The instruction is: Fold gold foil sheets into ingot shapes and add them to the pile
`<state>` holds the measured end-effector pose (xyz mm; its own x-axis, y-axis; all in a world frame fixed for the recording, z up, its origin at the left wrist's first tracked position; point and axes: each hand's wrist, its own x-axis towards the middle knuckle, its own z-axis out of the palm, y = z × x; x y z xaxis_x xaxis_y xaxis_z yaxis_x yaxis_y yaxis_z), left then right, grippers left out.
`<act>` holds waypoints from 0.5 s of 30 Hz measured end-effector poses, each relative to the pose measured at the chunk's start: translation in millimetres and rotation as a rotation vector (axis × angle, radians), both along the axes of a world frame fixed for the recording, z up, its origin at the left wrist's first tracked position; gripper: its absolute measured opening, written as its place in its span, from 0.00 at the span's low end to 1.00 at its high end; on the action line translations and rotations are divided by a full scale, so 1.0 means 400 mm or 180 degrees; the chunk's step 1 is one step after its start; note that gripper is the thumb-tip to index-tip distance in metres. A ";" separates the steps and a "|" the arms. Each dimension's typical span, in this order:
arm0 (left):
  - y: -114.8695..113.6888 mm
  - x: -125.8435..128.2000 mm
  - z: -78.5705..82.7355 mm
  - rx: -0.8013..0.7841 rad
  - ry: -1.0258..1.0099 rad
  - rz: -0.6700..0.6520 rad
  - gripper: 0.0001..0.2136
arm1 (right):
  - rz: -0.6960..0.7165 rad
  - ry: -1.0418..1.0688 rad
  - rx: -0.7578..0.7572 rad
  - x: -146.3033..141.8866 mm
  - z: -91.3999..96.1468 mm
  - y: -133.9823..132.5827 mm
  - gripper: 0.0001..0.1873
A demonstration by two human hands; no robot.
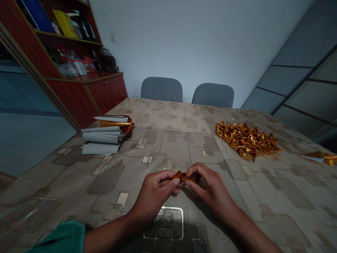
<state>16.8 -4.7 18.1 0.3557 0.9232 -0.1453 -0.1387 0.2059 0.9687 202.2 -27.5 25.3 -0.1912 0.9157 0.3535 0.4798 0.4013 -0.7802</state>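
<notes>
Just above the near part of the table, both hands pinch one small folded piece of shiny gold foil paper (184, 177). My left hand (158, 188) is closed on its left end, thumb in front and fingers behind. At the other end my right hand (210, 184) is closed as well, with thumb and index finger pressed to the foil. The fingers cover much of the piece, so its full shape is hidden. A cluster of similar folded gold foil pieces (247, 138) lies farther off to the right.
On the left of the patterned tablecloth (173, 144) lies a stack of curled gold-and-white paper sheets (102, 135). A loose gold piece (319, 157) sits near the right edge. Two grey chairs (161, 88) stand behind the table, and a red-brown cabinet (105, 93) at the left.
</notes>
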 end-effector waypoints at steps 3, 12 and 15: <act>0.001 -0.001 -0.005 -0.0005 0.0049 0.0036 0.09 | -0.0077 -0.0147 0.0062 -0.001 -0.001 0.003 0.04; 0.012 -0.003 -0.009 -0.0073 0.0093 -0.0201 0.11 | -0.0021 0.0154 -0.0320 -0.006 -0.003 -0.002 0.08; 0.021 -0.006 -0.011 -0.0240 0.0027 -0.0418 0.13 | -0.0114 0.0266 -0.0413 -0.012 -0.010 -0.002 0.08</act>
<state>14.5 3.6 13.7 0.4712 0.8551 -0.2161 -0.0976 0.2941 0.9508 197.4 -28.1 21.3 -0.1324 0.9604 0.2451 0.4233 0.2784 -0.8622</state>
